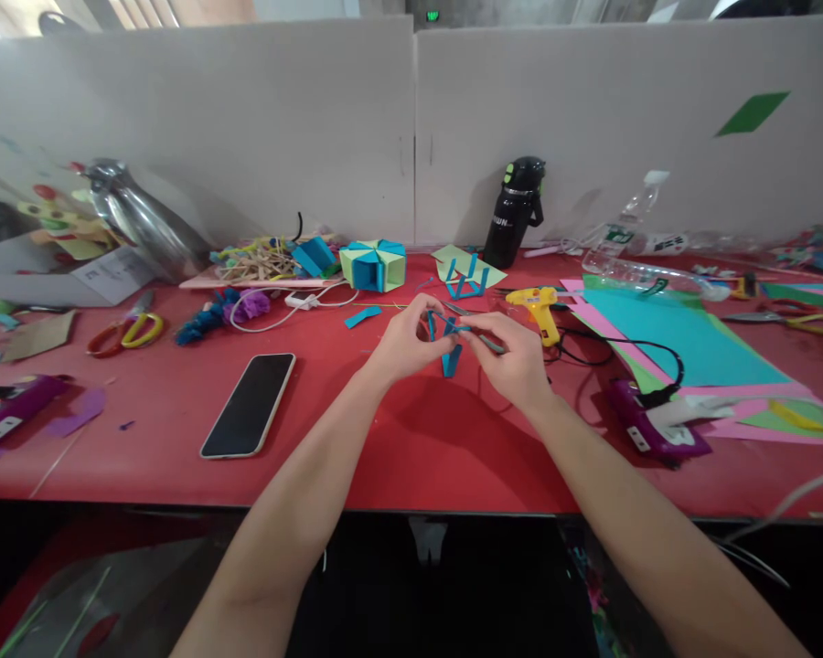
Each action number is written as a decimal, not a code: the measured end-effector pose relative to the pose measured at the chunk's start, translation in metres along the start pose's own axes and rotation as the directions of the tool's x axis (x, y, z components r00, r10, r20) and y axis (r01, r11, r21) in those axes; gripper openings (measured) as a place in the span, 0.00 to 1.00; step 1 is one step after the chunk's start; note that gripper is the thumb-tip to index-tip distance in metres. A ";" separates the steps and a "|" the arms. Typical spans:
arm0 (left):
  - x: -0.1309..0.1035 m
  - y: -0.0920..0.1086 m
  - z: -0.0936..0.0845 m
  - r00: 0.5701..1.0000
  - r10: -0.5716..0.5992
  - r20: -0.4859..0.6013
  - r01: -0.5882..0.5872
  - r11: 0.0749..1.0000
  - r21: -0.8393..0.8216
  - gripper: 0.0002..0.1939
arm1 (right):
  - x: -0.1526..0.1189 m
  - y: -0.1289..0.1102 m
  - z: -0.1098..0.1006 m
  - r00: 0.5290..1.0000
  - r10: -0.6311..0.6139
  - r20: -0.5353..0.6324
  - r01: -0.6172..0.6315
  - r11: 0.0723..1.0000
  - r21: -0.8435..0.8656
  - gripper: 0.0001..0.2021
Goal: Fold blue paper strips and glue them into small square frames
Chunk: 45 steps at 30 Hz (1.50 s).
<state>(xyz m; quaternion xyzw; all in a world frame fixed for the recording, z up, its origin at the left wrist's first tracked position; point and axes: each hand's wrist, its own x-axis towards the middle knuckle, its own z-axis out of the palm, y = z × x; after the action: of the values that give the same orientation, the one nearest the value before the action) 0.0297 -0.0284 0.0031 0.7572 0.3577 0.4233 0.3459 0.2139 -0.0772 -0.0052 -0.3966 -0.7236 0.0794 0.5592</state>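
In the middle of the red table, my left hand (pixel 410 341) pinches a small frame of folded blue paper strips (pixel 451 362). My right hand (pixel 511 358) is closed at the frame's right side, its fingertips meeting the paper. A thin grey-green thing (pixel 492 345) lies along the right fingers; its kind is unclear. Parts of the frame are hidden by my fingers. Just beyond stands a similar blue paper frame (pixel 467 291), near a pale green paper sheet (pixel 494 272). To the right lies a yellow glue gun (pixel 536 309), close to my right hand.
A phone (pixel 249 407) and a blue paper scrap (pixel 363 317) lie left. Behind are a blue-green paper wheel (pixel 392 270) and a black bottle (pixel 511 219). Right are coloured sheets (pixel 686 338), a purple power strip (pixel 658 429) and cables. Scissors (pixel 127 336) lie far left.
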 end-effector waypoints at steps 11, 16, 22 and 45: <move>0.001 -0.001 -0.002 0.991 0.131 -0.016 -0.125 0.973 0.194 0.14 | 0.000 0.002 0.000 1.000 -0.001 0.012 0.001 1.000 -0.003 0.09; 0.002 0.000 -0.003 0.940 0.340 0.019 -0.334 0.908 0.254 0.09 | 0.000 0.002 0.000 1.000 0.007 0.014 -0.007 1.000 0.023 0.09; 0.002 -0.001 -0.003 0.918 0.395 0.030 -0.390 0.887 0.248 0.09 | -0.002 0.005 0.002 0.999 0.050 0.017 -0.051 0.994 0.092 0.09; 0.000 0.002 -0.008 0.938 0.342 0.048 -0.343 0.907 0.243 0.09 | -0.001 0.006 0.004 0.999 0.047 0.021 -0.048 0.997 0.053 0.07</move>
<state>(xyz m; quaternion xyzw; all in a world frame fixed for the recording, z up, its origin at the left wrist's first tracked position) 0.0232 -0.0275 0.0075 0.8463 0.2685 0.4276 0.1699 0.2132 -0.0722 -0.0109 -0.3980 -0.7172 0.1158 0.5602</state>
